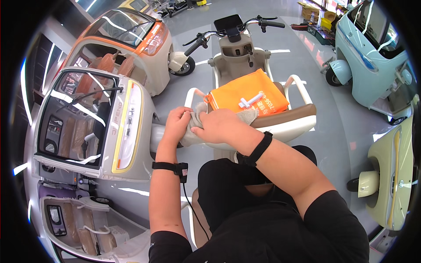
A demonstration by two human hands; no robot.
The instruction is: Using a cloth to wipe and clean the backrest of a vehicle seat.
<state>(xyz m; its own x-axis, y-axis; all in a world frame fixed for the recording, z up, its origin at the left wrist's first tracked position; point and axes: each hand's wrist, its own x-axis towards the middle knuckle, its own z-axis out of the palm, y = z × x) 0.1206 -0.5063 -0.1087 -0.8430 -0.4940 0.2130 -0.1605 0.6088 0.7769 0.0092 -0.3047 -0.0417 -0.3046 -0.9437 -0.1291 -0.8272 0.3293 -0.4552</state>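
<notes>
A grey cloth (194, 121) is bunched over the left end of a brown-and-white seat (281, 115) on an electric tricycle. My right hand (218, 125) grips the cloth from above, its thumb pointing left. Close beside it, my left hand (177, 125) pinches the cloth's left side at the seat's corner. Part of the cloth (247, 116) emerges on the right behind my right wrist. An orange fabric bag (245, 92) bearing white writing lies flat on the seat, with a small white plastic piece (250, 100) on top of it.
Ahead rise the tricycle's handlebars (230, 31) and a white armrest (297, 85). To the left stand a white enclosed tricycle (131, 131) and an orange one (153, 49). Light-blue (365, 65) and cream (388, 177) vehicles stand right. Boxes (310, 14) sit at the back.
</notes>
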